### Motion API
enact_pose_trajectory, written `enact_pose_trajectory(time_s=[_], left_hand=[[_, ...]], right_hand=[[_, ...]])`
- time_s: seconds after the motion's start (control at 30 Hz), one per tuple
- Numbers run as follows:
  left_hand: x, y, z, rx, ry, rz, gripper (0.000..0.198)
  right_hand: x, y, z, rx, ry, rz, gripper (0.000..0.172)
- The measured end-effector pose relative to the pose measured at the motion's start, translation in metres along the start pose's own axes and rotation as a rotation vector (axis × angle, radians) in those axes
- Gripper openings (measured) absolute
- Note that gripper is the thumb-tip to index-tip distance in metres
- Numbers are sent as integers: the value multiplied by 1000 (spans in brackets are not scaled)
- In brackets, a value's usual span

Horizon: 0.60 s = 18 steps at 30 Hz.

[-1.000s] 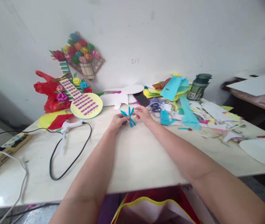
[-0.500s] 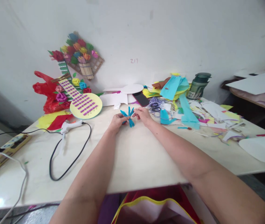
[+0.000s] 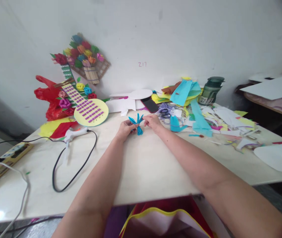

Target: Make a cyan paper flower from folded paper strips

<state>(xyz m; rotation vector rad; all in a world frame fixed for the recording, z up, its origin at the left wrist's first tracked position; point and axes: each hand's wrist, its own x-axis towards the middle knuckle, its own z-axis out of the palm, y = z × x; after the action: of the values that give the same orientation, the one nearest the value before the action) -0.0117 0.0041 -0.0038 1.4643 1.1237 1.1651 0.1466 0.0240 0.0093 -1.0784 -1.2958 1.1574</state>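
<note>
A small blue folded-paper piece (image 3: 137, 123) with several thin strips fanning out is held just above the pale table (image 3: 145, 172) at its middle. My left hand (image 3: 125, 129) pinches its left side with the fingers closed. From the right, my right hand (image 3: 151, 121) pinches the other side, fingers also closed. Both forearms reach forward over the table's near edge.
A white glue gun (image 3: 75, 134) with a black cord (image 3: 63, 168) lies left of my hands, a power strip (image 3: 5, 160) further left. Paper crafts: a yellow guitar shape (image 3: 87, 110) and flower bouquet (image 3: 86, 58). Scissors (image 3: 165, 114), paper scraps (image 3: 200, 119) and a green jar (image 3: 210, 91) lie right.
My two hands have drawn slightly closer together, bunching the blue strips tighter. Nothing else has moved.
</note>
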Motion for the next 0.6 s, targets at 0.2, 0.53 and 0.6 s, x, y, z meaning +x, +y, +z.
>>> enact_pose_trajectory(time_s=[0.2, 0.53, 0.6], left_hand=[[-1, 3, 2, -29, -5, -1, 35], [-2, 5, 3, -49, -10, 4, 35], [-2, 4, 3, -51, -19, 11, 35]], right_hand=[[1, 1, -1, 47, -14, -2, 15], [1, 1, -1, 19, 14, -49, 17], [2, 2, -1, 10, 14, -56, 18]])
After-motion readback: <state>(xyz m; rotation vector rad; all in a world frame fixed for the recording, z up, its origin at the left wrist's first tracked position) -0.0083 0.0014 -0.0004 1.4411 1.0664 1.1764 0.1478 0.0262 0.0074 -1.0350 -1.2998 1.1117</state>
